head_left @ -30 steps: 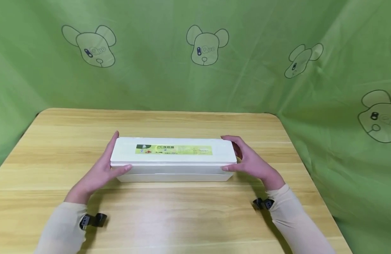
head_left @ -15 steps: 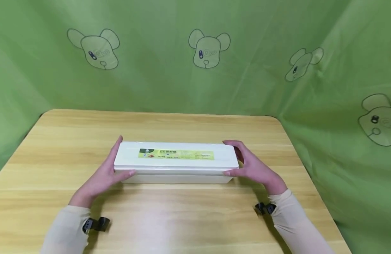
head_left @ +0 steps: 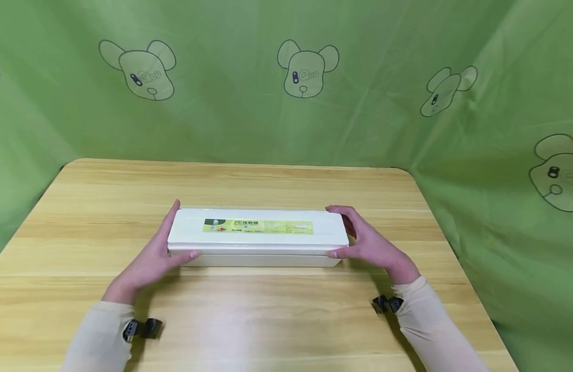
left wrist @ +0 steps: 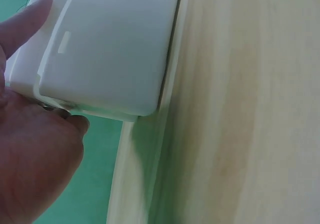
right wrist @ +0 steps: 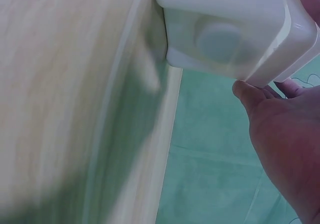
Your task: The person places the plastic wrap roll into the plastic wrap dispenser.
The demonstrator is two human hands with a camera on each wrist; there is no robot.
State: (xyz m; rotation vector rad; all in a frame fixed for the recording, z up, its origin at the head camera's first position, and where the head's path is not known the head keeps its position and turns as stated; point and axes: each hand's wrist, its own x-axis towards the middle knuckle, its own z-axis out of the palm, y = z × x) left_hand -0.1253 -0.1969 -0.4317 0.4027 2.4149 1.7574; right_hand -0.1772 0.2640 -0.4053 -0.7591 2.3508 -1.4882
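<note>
A long white cling film box [head_left: 258, 261] lies across the table, its lid [head_left: 188, 230] on top with a yellow-green label [head_left: 258, 226]. My left hand [head_left: 149, 261] grips the lid's left end, thumb along the front edge and a finger at the back corner. At the opposite end, my right hand [head_left: 372, 243] holds the lid in the same way. From the left wrist view, the thumb [left wrist: 27, 24] presses the white plastic near its edge. In the right wrist view, fingertips [right wrist: 245, 91] touch the box's end, which has a round mark.
The wooden table [head_left: 258, 315] has a rounded far edge. A green curtain [head_left: 221, 124] with mouse-like drawings stands behind it and along the sides. Small black wrist cameras [head_left: 144, 328] stick out from both sleeves [head_left: 437, 325].
The lid sits lower on the box than a second ago, and the grey band under its front edge has narrowed. Both hands moved down with it. The head view shifted slightly.
</note>
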